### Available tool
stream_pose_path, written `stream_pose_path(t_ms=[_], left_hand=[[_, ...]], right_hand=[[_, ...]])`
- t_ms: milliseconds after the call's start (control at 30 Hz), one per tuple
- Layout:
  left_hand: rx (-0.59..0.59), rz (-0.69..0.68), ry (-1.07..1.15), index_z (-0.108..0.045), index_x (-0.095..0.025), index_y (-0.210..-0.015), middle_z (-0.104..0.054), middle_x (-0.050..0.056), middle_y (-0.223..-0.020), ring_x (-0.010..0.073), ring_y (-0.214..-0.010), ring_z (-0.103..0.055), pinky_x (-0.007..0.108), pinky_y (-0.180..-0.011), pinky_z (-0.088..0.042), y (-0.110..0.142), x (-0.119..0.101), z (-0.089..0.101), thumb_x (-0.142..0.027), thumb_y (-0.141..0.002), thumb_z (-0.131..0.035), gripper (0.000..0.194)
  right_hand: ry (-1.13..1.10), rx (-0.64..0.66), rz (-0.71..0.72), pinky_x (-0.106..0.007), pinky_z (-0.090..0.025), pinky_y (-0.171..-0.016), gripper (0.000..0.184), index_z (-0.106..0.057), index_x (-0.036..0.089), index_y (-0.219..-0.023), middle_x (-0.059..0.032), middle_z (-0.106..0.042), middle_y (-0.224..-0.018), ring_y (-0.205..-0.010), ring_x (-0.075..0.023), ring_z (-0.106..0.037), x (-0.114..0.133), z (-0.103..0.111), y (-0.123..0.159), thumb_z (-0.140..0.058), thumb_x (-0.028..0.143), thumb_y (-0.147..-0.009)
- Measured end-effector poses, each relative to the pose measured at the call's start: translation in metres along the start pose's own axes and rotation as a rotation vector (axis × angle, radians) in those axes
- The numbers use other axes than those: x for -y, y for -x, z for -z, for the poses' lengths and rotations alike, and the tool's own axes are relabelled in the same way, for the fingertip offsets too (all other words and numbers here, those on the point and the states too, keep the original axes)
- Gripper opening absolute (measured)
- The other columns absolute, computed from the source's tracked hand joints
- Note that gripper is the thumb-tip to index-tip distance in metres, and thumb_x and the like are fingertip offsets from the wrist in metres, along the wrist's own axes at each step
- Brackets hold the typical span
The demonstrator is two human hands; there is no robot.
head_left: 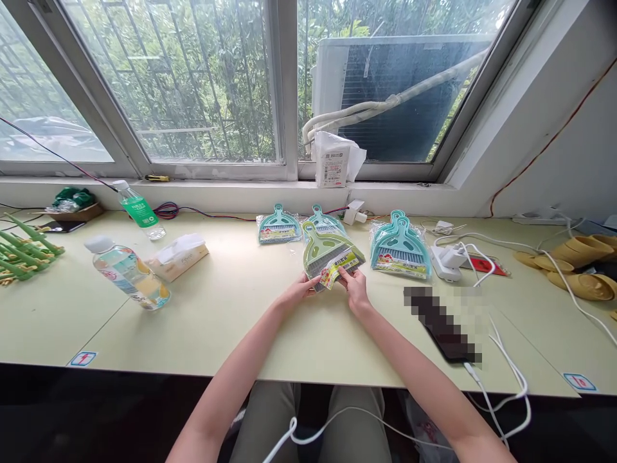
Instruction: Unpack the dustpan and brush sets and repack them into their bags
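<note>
Between my two hands is a green mini dustpan and brush set (321, 247), tilted, with a printed label across its lower edge. My left hand (299, 289) grips its lower left corner, fingers partly hidden beneath. On the lower right, my right hand (354, 287) pinches the edge by the label. Just behind it lies a teal dustpan set (324, 220), partly covered. Another teal dustpan set (278, 225) in clear wrap lies to the left. To the right, a stack of teal dustpan sets (400, 247) rests on the table.
On the left stand a peach-printed bottle (130, 273), a green-labelled bottle (139, 209) and a tissue pack (180, 256). A phone (443, 328) with a white cable lies right, near a power strip (447, 263). Yellow curved items (578, 267) sit far right on the table (207, 334).
</note>
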State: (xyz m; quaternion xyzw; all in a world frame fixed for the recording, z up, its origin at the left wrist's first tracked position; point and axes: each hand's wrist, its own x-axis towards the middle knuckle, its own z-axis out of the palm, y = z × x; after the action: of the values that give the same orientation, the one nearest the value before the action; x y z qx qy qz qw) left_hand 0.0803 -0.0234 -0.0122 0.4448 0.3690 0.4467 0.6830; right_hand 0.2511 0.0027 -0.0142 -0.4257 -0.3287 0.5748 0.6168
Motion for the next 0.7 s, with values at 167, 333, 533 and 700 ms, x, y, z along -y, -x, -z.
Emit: stream_pose_path(t_ms=[167, 333, 533, 700], left_hand=[[-0.038, -0.054, 0.043, -0.050, -0.020, -0.126, -0.055, 0.012, -0.133, 0.0269, -0.117, -0.057, 0.044, -0.100, -0.047, -0.005, 0.003, -0.002, -0.041, -0.077, -0.071, 0.057], [-0.132, -0.076, 0.010, -0.045, -0.020, -0.126, -0.057, 0.014, -0.128, 0.0296, -0.112, -0.059, 0.049, -0.095, -0.049, -0.005, 0.004, -0.010, -0.032, -0.069, -0.078, 0.067], [-0.301, -0.123, 0.082, -0.043, -0.021, -0.120, -0.056, 0.013, -0.130, 0.0292, -0.105, -0.062, 0.047, -0.081, -0.058, -0.007, 0.003, -0.020, -0.029, -0.071, -0.073, 0.059], [-0.342, -0.181, 0.049, -0.041, -0.023, -0.120, -0.054, 0.011, -0.131, 0.0266, -0.103, -0.063, 0.042, -0.075, -0.060, -0.009, 0.004, -0.024, -0.039, -0.079, -0.065, 0.050]], right_hand=[[-0.036, -0.041, 0.009, -0.035, -0.060, -0.076, 0.037, -0.063, 0.016, -0.082, -0.0059, -0.073, -0.089, -0.086, -0.0236, -0.069, 0.000, -0.001, -0.001, -0.082, 0.033, -0.056], [-0.052, -0.056, 0.018, -0.035, -0.060, -0.074, 0.036, -0.063, 0.016, -0.082, -0.0053, -0.073, -0.087, -0.084, -0.0231, -0.069, -0.004, -0.003, -0.001, -0.082, 0.033, -0.056], [-0.045, -0.043, 0.008, -0.035, -0.058, -0.076, 0.038, -0.062, 0.016, -0.084, -0.0062, -0.073, -0.089, -0.087, -0.0224, -0.069, -0.004, -0.004, -0.001, -0.081, 0.034, -0.057], [-0.065, -0.012, 0.017, -0.034, -0.058, -0.078, 0.038, -0.062, 0.015, -0.086, -0.0061, -0.072, -0.090, -0.088, -0.0209, -0.068, -0.003, -0.006, 0.000, -0.080, 0.034, -0.058]])
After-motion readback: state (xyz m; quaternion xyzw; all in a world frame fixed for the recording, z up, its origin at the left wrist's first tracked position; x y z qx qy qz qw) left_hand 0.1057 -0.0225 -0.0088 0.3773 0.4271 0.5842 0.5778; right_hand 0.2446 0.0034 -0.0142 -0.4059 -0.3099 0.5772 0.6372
